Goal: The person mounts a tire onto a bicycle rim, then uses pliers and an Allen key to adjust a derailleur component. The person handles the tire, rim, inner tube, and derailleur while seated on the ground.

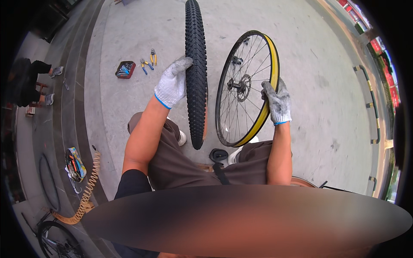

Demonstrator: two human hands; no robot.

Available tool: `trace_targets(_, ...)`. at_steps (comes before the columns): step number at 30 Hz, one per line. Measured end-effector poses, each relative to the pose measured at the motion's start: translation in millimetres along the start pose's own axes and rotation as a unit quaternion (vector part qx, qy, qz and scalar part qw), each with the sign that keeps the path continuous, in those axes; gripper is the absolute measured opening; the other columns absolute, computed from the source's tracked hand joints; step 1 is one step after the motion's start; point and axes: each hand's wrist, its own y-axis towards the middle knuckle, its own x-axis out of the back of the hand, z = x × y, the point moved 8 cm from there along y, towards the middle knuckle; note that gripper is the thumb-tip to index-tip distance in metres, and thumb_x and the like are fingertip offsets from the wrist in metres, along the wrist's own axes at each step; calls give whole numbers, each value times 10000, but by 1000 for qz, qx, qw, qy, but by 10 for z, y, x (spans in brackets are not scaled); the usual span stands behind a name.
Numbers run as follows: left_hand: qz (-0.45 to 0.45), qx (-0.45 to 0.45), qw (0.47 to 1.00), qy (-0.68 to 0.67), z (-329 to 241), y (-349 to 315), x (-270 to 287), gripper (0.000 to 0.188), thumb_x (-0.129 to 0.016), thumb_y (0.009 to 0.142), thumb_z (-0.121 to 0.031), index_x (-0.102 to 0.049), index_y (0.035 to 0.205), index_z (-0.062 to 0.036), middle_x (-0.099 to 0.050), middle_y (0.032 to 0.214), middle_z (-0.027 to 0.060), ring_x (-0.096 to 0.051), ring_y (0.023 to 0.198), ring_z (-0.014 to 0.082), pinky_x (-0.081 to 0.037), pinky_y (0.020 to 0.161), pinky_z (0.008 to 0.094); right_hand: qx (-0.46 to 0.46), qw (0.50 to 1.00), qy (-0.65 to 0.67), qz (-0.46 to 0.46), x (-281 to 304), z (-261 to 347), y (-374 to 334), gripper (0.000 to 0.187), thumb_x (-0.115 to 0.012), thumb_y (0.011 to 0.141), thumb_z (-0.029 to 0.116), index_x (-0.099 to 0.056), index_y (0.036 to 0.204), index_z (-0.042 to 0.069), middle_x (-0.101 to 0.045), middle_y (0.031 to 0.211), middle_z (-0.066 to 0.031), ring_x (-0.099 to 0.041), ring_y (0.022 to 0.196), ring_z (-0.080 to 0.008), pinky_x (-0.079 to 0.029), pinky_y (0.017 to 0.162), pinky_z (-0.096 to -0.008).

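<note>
My left hand, in a soiled white work glove with a blue cuff, grips a knobbly black bicycle tire. The tire stands upright, tread toward me, with a tan sidewall showing on its right. In my right hand, gloved alike, is a bare bicycle wheel rim with yellow tape around its channel. Its spokes, hub and brake disc face left. Tire and wheel are held apart, side by side in front of my knees. A coiled black inner tube lies on the ground between my feet.
Left of the tire, a red tray of small parts and two pairs of pliers lie on the concrete. A tool box, a coiled air hose and a bicycle wheel are by the left steps. Another person sits far left.
</note>
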Motion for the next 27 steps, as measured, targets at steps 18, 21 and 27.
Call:
trace_targets(18, 31, -8, 997, -75, 122, 17, -105, 278, -649, 967, -114, -645, 1201, 35, -714, 1175, 210, -743, 1032, 355, -656, 897, 524, 15, 1000, -12, 18, -29, -22, 18, 261, -752, 955, 249, -631, 1048, 37, -628, 734, -15, -576, 647, -95, -484, 610, -285)
trace_targets(21, 42, 8, 998, -47, 142, 25, -141, 306, -641, 988, -156, -622, 1249, 2, -711, 1153, 170, -732, 1023, 314, -636, 890, 485, 10, 999, -30, 20, -35, -36, 19, 272, -749, 960, 240, -626, 1083, 30, -627, 749, -13, -583, 653, -93, -491, 612, -276)
trace_targets(27, 7, -6, 998, -56, 182, 47, -92, 268, -642, 957, -106, -651, 1193, 21, -714, 1177, 204, -747, 1024, 335, -658, 899, 490, 33, 998, -45, 32, -51, -16, 34, 245, -741, 971, 202, -614, 1094, 33, -627, 767, -7, -584, 657, -87, -489, 602, -254)
